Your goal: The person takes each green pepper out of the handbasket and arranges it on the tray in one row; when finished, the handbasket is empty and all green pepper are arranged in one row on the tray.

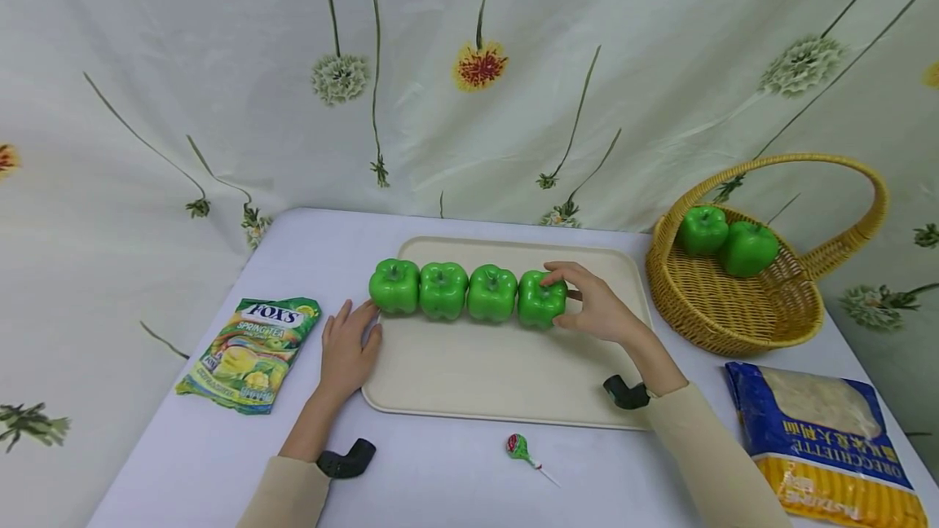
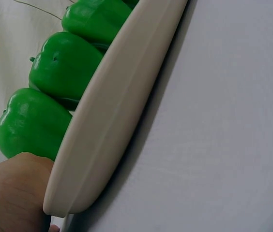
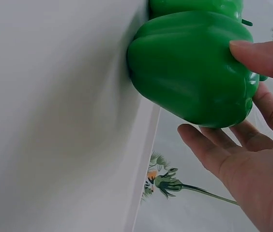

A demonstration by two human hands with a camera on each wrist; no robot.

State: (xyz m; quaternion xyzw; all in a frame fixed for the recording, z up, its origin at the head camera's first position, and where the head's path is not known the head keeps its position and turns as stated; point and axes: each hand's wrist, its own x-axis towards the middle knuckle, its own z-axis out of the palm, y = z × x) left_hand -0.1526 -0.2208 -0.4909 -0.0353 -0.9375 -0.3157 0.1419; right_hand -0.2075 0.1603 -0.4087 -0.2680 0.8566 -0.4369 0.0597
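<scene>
Several green bell peppers [image 1: 492,293] stand side by side in a row along the beige tray [image 1: 469,377]. At the row's right end, my right hand [image 1: 597,308] holds the last green bell pepper [image 1: 540,300], its thumb and fingers around the sides. The right wrist view shows the thumb against that pepper [image 3: 189,67], with the other fingers at its far side and end. My left hand [image 1: 348,353] rests at the tray's left edge, fingers extended, beside the leftmost pepper [image 1: 394,287]. In the left wrist view, part of that hand [image 2: 18,193] hides the lower end of the pepper.
A wicker basket [image 1: 704,328] with a tall handle holds two green bell peppers [image 1: 748,248] at the right. In front of it lies a pasta bag [image 1: 829,438]. A candy bag [image 1: 253,353] lies at the left, and a lollipop [image 1: 517,446] lies before the tray.
</scene>
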